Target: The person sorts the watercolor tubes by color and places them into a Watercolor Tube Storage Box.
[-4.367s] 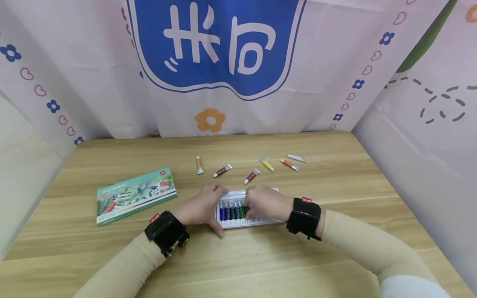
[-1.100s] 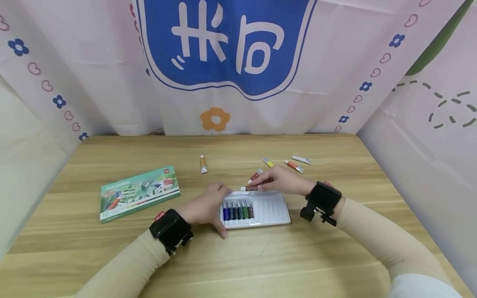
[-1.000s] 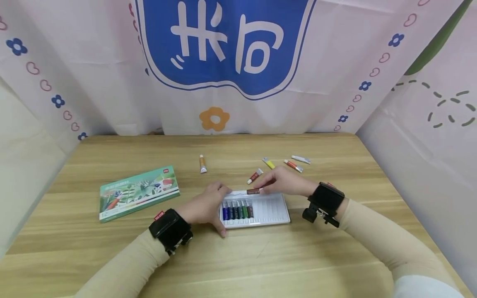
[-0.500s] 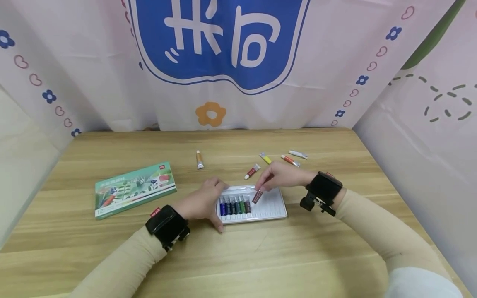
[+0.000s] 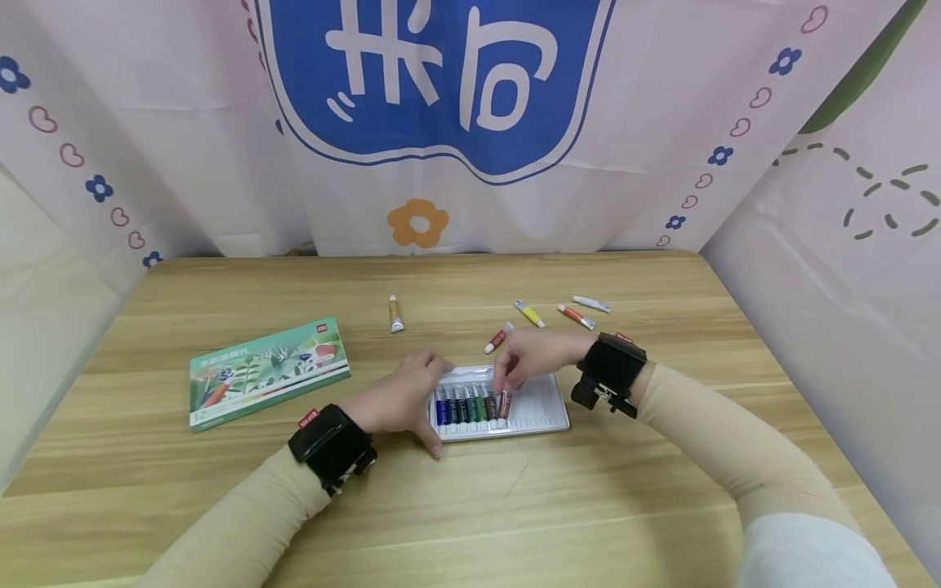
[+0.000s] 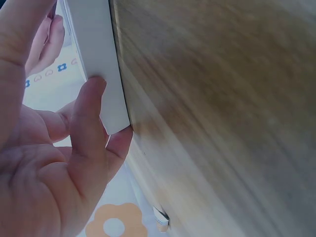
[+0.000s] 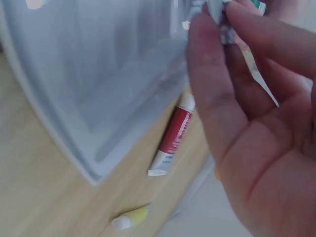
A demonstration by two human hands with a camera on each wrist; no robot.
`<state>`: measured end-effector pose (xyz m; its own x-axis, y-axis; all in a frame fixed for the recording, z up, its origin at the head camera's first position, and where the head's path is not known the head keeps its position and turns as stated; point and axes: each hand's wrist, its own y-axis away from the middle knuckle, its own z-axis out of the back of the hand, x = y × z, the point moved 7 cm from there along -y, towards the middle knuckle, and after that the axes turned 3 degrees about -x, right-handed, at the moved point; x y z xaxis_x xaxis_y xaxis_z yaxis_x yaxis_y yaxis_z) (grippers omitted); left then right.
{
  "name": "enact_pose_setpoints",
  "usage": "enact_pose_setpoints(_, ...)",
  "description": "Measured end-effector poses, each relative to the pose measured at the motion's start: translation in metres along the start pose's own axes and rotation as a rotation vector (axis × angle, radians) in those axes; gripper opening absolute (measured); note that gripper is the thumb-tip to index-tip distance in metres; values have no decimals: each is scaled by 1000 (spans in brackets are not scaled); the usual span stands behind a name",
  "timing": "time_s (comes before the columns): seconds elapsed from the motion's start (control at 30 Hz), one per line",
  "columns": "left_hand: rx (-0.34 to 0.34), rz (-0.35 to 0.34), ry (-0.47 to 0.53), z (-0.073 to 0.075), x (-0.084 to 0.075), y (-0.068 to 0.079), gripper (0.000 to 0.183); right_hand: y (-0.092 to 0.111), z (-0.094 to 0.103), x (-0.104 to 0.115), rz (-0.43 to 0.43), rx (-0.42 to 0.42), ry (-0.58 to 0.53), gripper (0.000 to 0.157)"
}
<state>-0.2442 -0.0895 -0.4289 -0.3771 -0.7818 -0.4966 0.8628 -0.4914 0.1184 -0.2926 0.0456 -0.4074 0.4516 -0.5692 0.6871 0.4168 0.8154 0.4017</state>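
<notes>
My left hand (image 5: 403,396) grips the left end of a white plastic tray (image 5: 542,400); in the left wrist view thumb and fingers hold the tray's edge (image 6: 96,54). Several small paint tubes (image 5: 461,410), blue through green to dark brown, lie side by side in its left half. Over the tray's middle, my right hand (image 5: 531,357) pinches a reddish-brown paint tube (image 5: 504,405) by its flat crimped end, cap toward me, just right of that row. In the right wrist view the fingertips (image 7: 205,37) hide most of this tube.
Behind the tray lie red (image 5: 498,337), yellow (image 5: 529,314), orange-red (image 5: 576,317) and white (image 5: 591,304) paint tubes. An ochre tube (image 5: 396,314) lies farther left. A green illustrated paint box (image 5: 269,373) rests at the left. A printed curtain (image 5: 331,208) hangs behind the table.
The right hand picked up the brown tube from behind the tray, brought it over the tray and turned it upright beside the row. The left hand stays at the tray's left end.
</notes>
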Motion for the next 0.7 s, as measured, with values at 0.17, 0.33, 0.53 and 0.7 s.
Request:
enact_pose_setpoints(0.17,2,3,5,0,0,-1,116,-5,0,1,-3,9,24,18)
enact_pose_setpoints(0.33,7,-2,1,-1,0,0,116,-5,-1,0,-7,-99,87,14)
enact_pose_setpoints(0.53,5,-8,6,1,-2,1,115,3,-5,9,40,-225,187,14)
enact_pose_setpoints(0.7,3,-6,13,1,-1,1,115,9,-12,14,101,-279,259,15)
